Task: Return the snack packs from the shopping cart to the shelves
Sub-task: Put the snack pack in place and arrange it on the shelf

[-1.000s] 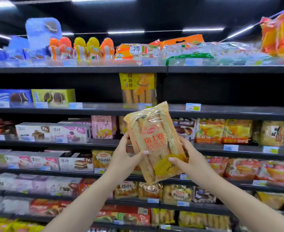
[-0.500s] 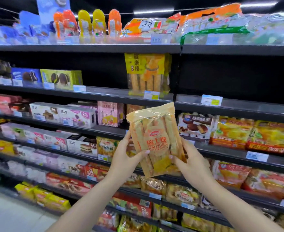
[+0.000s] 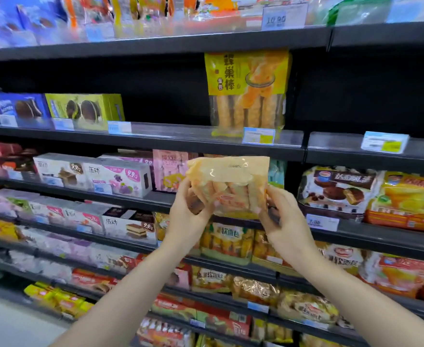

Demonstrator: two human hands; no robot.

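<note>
Hands: one snack pack [image 3: 228, 186] is held between the left hand [image 3: 188, 216] and the right hand [image 3: 283, 219], fingers curled round its two lower sides; neither hand is free.
Shelves: a tall dark shelving unit [image 3: 156, 140] is faced; every level in view is stocked, with open stretches on the level above the hands, either side of a yellow pastry-stick bag [image 3: 247, 91].
Shelf level at the hands: its front edge [image 3: 161, 199] runs just behind the hands, and the pack is raised in front of the gap above it.
Neighbours beside the hands: a pink pack [image 3: 167, 169] stands just to the left hand's side and a chocolate-pie bag [image 3: 338, 189] well out on the right hand's side; what lies directly behind the held pack is hidden.
Snack pack: a clear orange-tinted bag of pastry rolls, tilted back so its top seam is turned toward the shelf; it is not yet resting on any shelf.
Done: judged, this pack has been brought from the cart to the shelving.
Left: judged, the pack is still to be set down and released; the shopping cart is not in view, so the number of packs remaining cannot be told.
Progress: judged, mid-placement of one pack, with the whole task unmeasurable from this view.
</note>
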